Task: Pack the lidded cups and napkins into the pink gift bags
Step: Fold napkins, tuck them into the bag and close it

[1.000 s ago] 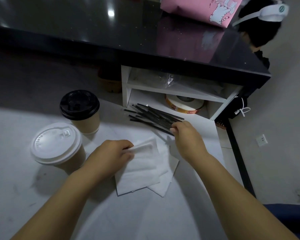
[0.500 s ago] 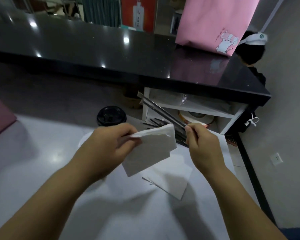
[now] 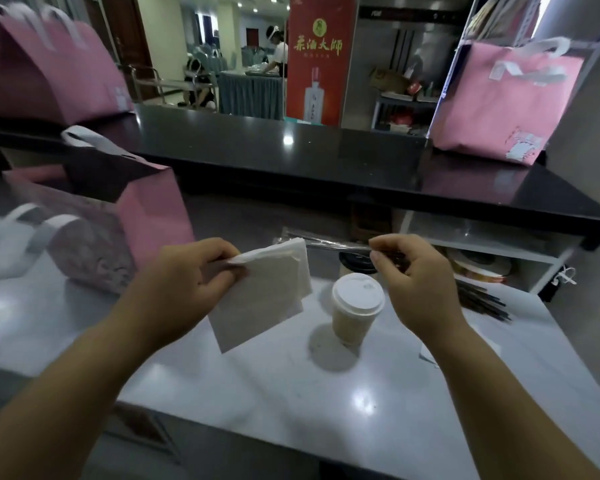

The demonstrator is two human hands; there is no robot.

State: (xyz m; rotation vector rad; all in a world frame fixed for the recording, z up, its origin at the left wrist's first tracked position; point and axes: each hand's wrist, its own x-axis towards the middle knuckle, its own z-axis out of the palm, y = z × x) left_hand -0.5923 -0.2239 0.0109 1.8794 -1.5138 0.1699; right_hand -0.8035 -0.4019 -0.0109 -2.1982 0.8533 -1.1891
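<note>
So the left hand [image 3: 184, 285] is pinching a small stack of white folded paper napkins [image 3: 267, 296] by the top corner, and they hang limp over the pale glossy counter [image 3: 291, 393]. The right hand [image 3: 413, 271] has thumb and fingers closed on thin dark straws in clear wrapping [image 3: 326, 243], held level. Napkins are super light and floppy, so I'd guess a corner pinch is fine, but the sheets could fan apart.

The white-lidded paper cup [image 3: 355, 306] stands below, between the hands, upright. A second black-lidded cup [image 3: 355, 263] is mostly hidden behind it. The open pink paper gift bag [image 3: 146, 209] sits just left, blurry, can't see inside. More loose straws [image 3: 482, 303] lie right, partly cut off by the wrist.
</note>
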